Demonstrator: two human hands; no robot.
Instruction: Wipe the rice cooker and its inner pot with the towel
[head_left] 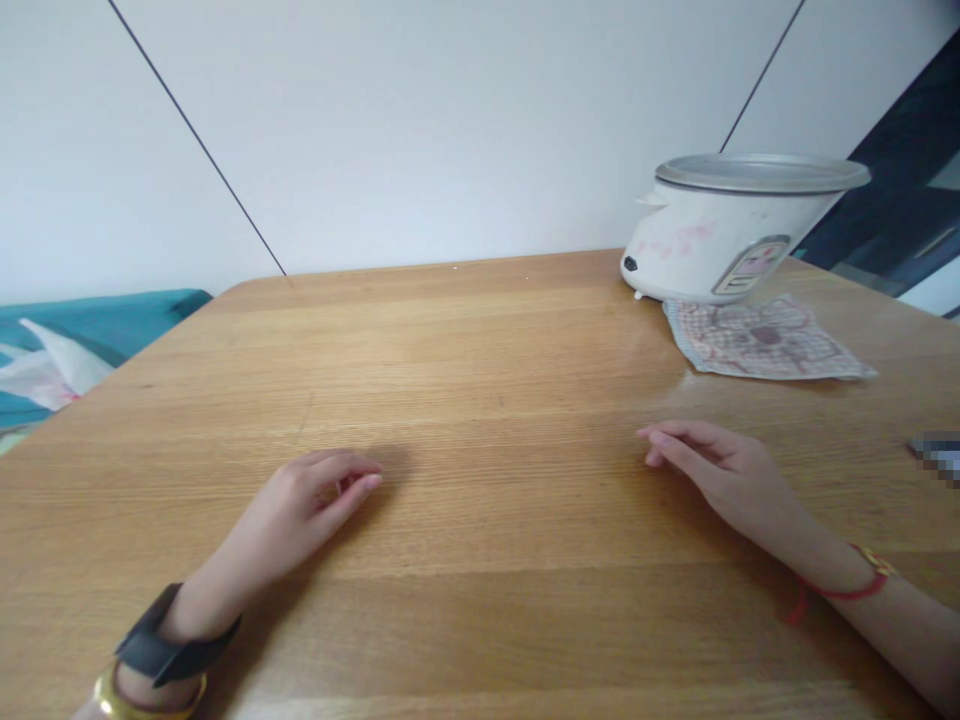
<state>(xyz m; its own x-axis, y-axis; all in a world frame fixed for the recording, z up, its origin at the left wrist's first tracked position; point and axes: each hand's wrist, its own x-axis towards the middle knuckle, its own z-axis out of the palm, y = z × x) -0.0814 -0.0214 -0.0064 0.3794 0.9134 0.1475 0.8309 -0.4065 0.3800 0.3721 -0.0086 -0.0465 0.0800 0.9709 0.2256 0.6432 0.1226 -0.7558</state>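
My left hand (304,510) rests loosely curled just above or on the wooden table (480,400), left of the middle. Its thumb and fingertips come together, and I see nothing held in them. A black band (176,640) and a gold bangle (146,700) are on that wrist. Across from it, my right hand (724,475) is curled in the same way, thumb against the fingers, with nothing in it. A red cord bracelet (847,592) circles the right wrist. Beyond the right hand lies a patterned cloth (765,345), the thing nearest to it.
A white rice cooker (697,240) without a visible lid stands at the back right, behind the cloth. At the right edge lies a dark, pixelated flat object (937,455). Past the table's left side are a teal surface (135,315) and a white plastic bag (56,365).
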